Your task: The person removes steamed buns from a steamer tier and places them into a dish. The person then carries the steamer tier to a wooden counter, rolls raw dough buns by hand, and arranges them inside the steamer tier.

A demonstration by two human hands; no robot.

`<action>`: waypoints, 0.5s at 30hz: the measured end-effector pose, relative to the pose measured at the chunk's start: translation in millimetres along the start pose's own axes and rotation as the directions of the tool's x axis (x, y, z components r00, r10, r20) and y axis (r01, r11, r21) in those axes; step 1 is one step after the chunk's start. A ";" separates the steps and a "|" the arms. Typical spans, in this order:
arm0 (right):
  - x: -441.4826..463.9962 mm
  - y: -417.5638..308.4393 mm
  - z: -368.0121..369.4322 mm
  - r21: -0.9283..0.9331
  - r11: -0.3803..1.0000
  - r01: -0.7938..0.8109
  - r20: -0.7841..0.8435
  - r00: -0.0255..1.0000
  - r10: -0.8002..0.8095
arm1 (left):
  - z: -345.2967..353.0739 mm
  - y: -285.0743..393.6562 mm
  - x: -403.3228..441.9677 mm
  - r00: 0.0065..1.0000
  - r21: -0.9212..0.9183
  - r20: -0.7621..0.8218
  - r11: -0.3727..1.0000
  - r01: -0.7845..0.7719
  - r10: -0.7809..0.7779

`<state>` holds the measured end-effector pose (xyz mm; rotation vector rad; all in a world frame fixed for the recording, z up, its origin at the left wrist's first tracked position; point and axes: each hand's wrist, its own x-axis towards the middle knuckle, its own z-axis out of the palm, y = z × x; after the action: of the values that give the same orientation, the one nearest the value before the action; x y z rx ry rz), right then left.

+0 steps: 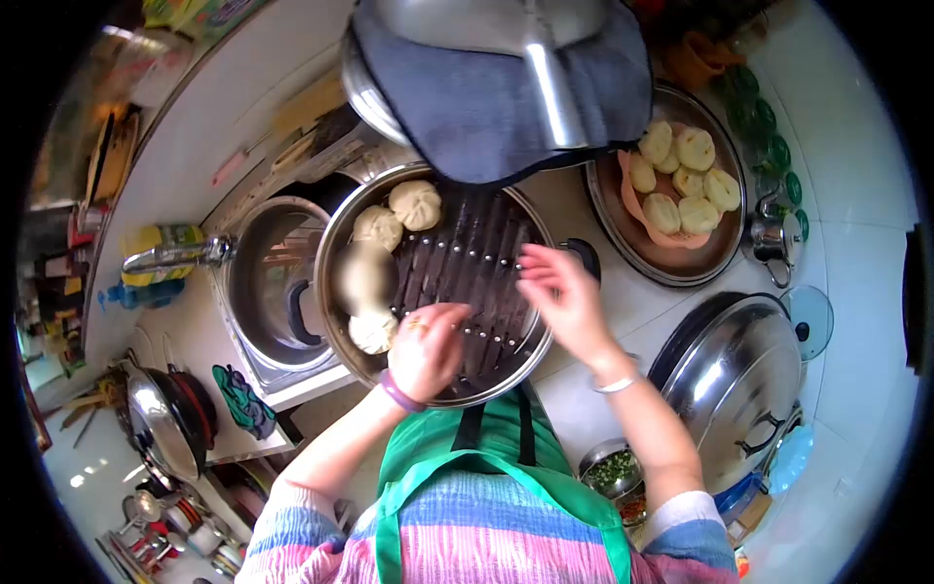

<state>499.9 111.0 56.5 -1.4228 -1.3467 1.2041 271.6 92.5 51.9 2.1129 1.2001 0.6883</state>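
Head view: left hand (430, 348) curled over the steamer (477, 229) — cannot tell if it holds anything; right hand (562, 292) loosely open, angled inward. Buns (377, 228) inside — their row arcs along its left side, away from the body.

OK so the steamer pan (477, 263) is sitting right in front of the person, buns (377, 227) lining its left side. Left hand (428, 350) is hovering over the near part, right hand (564, 297) over the right side. A basin (258, 282) is sitting left of the pan, a bottle (170, 255) farther left. Right and behind, a tray (623, 238) is holding bun-like pieces (695, 149); a lid (730, 380) is sitting nearer.
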 end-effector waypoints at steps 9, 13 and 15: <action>99.4 35.6 142.3 -0.682 0.680 0.270 0.149 0.961 -0.231 | -70.6 -28.8 -74.2 0.939 -0.014 -0.258 0.973 0.232 -0.228; 115.3 47.0 151.2 -0.719 0.657 0.228 0.116 0.971 -0.210 | -74.2 -43.0 -100.6 0.916 -0.100 -0.263 0.953 0.286 -0.303; 117.8 50.6 153.9 -0.724 0.649 0.233 0.109 0.968 -0.226 | -77.5 -44.8 -106.6 0.909 -0.115 -0.268 0.947 0.300 -0.320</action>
<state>357.1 215.8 -37.0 -1.6916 -2.0908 0.4777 144.4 36.3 57.6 1.7472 1.5993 0.8898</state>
